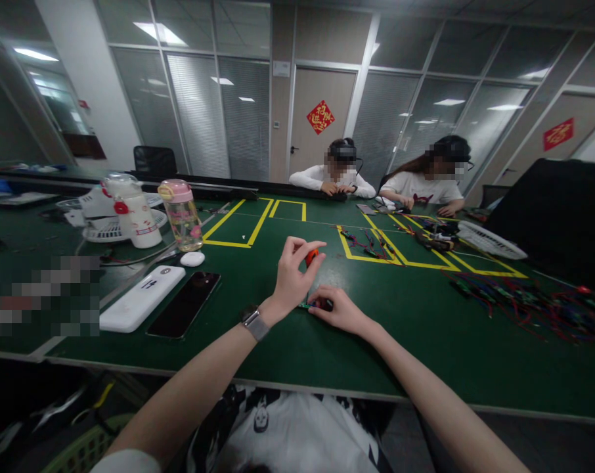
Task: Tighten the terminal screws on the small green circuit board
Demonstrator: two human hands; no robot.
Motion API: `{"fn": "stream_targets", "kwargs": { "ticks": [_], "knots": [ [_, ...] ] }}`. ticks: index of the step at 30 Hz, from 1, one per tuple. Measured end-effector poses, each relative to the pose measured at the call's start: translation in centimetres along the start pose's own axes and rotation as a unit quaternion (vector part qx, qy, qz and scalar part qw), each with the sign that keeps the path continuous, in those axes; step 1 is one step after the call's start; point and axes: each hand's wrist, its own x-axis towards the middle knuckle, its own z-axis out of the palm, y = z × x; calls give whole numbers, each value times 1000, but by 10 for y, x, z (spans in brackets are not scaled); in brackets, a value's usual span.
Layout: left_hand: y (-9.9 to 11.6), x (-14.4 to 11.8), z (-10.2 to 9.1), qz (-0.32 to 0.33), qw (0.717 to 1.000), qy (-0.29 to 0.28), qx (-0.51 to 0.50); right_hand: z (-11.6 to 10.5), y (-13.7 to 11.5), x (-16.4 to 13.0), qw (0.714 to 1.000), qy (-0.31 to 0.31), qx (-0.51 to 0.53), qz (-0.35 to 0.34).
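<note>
Head view. Left forearm, wristwatch (255, 322) at the wrist, raised off the counter (416, 341). Left hand (292, 272): upright, fingers curled, pinching a small orange part (311, 256) at fingertips. Right hand (341, 310): palm down on the counter, fingers closed over a small wired connector (313, 305). Phone (184, 304) and white case (142, 297) lie left, apart.

L hand (291, 276) pinches small red part (311, 256); R hand (341, 310) presses dark part (318, 305) on green table (425, 328).
</note>
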Motion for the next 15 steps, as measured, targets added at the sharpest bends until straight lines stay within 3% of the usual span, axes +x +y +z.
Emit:
{"fn": "stream_targets", "kwargs": {
  "ticks": [4, 11, 15],
  "knots": [
    [1, 0, 0, -2, 998, -35, -45, 0, 0, 0, 1000, 0, 4, -1],
    [2, 1, -1, 2, 1000, -9, -15, -1, -2, 0, 1000, 1, -3, 1],
    [1, 0, -1, 12, 999, -31, -37, 0, -1, 0, 1000, 1, -2, 1]
  ]
}}
